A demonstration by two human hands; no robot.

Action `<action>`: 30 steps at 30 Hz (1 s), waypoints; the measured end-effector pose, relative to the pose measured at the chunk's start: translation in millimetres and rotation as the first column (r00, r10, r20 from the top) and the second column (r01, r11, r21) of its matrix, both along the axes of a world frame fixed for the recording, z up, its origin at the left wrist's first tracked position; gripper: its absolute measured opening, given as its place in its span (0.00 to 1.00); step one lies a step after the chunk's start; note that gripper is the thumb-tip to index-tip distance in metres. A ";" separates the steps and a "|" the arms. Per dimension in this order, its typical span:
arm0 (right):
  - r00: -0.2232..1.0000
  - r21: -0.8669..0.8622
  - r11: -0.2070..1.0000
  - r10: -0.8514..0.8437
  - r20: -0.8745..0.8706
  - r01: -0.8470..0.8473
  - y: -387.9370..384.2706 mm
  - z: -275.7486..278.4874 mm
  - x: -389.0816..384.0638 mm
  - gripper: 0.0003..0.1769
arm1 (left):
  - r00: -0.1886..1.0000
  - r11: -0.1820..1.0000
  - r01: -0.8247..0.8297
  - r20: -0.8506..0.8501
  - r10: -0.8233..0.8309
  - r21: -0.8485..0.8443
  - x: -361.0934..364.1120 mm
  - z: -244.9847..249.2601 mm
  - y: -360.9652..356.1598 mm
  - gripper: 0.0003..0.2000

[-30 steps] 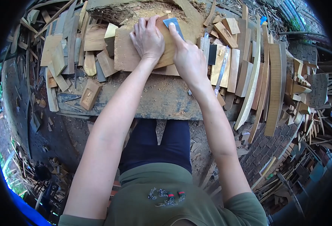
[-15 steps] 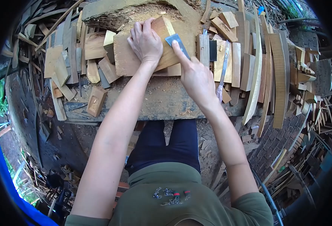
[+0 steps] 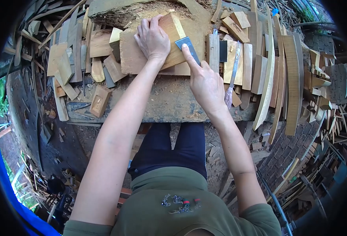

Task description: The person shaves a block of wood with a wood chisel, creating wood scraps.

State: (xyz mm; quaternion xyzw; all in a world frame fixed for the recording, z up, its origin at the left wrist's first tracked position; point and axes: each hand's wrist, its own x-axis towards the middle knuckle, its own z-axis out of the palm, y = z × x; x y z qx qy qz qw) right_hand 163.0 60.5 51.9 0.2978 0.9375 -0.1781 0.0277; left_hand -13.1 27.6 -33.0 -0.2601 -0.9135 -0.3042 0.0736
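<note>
A thick block of reddish wood (image 3: 173,43) lies tilted on a larger flat board (image 3: 132,59) on the workbench (image 3: 169,104). My left hand (image 3: 152,39) presses flat on top of the block, fingers spread towards its far edge. My right hand (image 3: 205,84) grips a thin dark metal scraper blade (image 3: 187,46), with the forefinger stretched along it. The blade rests against the right side of the block.
Many cut wooden slats and offcuts cover the bench on both sides, with long curved strips (image 3: 267,74) at the right. A small carved block (image 3: 96,102) lies at the left front. A knife (image 3: 233,72) lies among the slats. Sawdust heaps behind the block.
My right hand has drawn the scraper blade back towards me along the block's right side. My left hand has stayed pressed on the block.
</note>
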 end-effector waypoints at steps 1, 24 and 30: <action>1.000 -0.007 1.000 0.003 -0.027 -0.003 0.1 -1.7 1.8 0.39 | 1.000 1.000 -0.002 -0.007 0.002 -0.004 -0.2 -1.1 -1.0 0.16; 0.997 -0.083 0.997 -0.004 -0.080 -0.002 0.2 -8.5 -6.1 0.38 | 1.000 0.999 -0.006 -0.026 0.007 0.040 -0.2 -3.7 0.5 0.15; 0.988 0.017 0.999 0.041 -0.147 -0.039 14.4 -10.2 -33.0 0.38 | 1.000 1.000 -0.006 -0.026 0.007 0.024 -1.0 -2.8 1.2 0.15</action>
